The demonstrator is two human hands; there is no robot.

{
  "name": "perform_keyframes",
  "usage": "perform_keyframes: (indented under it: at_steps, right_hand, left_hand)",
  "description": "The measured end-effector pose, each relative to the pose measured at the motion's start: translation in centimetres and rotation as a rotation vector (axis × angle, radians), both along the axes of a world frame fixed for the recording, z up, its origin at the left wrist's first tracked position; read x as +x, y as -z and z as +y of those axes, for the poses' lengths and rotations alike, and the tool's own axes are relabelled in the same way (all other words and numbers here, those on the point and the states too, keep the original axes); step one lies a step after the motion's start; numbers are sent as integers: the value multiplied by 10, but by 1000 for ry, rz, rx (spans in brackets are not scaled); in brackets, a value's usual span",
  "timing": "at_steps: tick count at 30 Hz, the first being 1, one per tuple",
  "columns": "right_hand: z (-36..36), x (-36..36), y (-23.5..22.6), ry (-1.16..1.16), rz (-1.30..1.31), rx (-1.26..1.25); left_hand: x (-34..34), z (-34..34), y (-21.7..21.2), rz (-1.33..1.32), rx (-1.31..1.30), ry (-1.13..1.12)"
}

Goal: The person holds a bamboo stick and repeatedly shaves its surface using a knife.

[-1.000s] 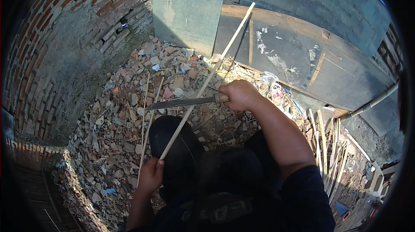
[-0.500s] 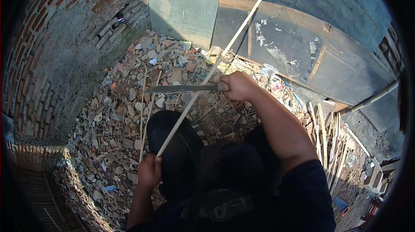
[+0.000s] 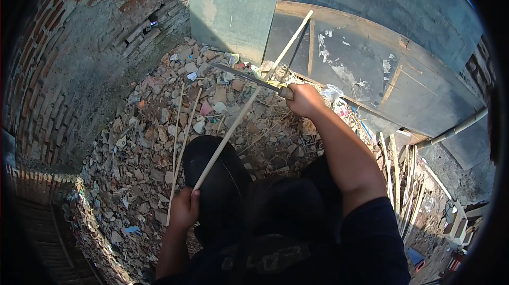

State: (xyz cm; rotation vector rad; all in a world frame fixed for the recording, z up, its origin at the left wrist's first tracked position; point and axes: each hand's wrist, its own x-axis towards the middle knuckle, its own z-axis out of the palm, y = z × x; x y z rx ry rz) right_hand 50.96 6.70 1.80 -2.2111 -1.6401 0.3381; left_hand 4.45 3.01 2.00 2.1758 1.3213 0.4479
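Note:
My left hand (image 3: 184,208) is closed round the lower end of a long, pale bamboo strip (image 3: 229,134), which slants up and away to the right over my left knee. In my right hand (image 3: 306,101) is the handle of a long machete (image 3: 249,77). Its dark blade crosses the strip in the upper part and points to the far left. From this view I cannot tell whether the blade presses on the strip or lies just above it. Two thin strips (image 3: 185,132) lie on the rubble left of my knee.
Broken brick and stone rubble (image 3: 143,147) covers the ground. A brick wall (image 3: 79,67) stands on the left, grey-green panels (image 3: 233,14) at the back. On the right lie a bundle of bamboo strips (image 3: 409,184) and a blue tool (image 3: 416,257).
My right hand and the machete have moved up along the strip, away from me, and the blade has tilted, its tip now farther off. My left hand keeps its hold.

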Motion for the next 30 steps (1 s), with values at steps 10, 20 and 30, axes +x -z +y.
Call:
perform_keyframes:
  at_steps: [10,20,30]
  right_hand:
    - [-2,-29,-9,-304,-109,37]
    - [0,-30,-10,-225,-98,-66]
    - [3,-1,6,14,-22,-11]
  left_hand:
    - [-4,1,5,-3,-43,-17]
    - [-4,3,3,13,-30,-11]
    - [-10,10,-6,-25,-94,15]
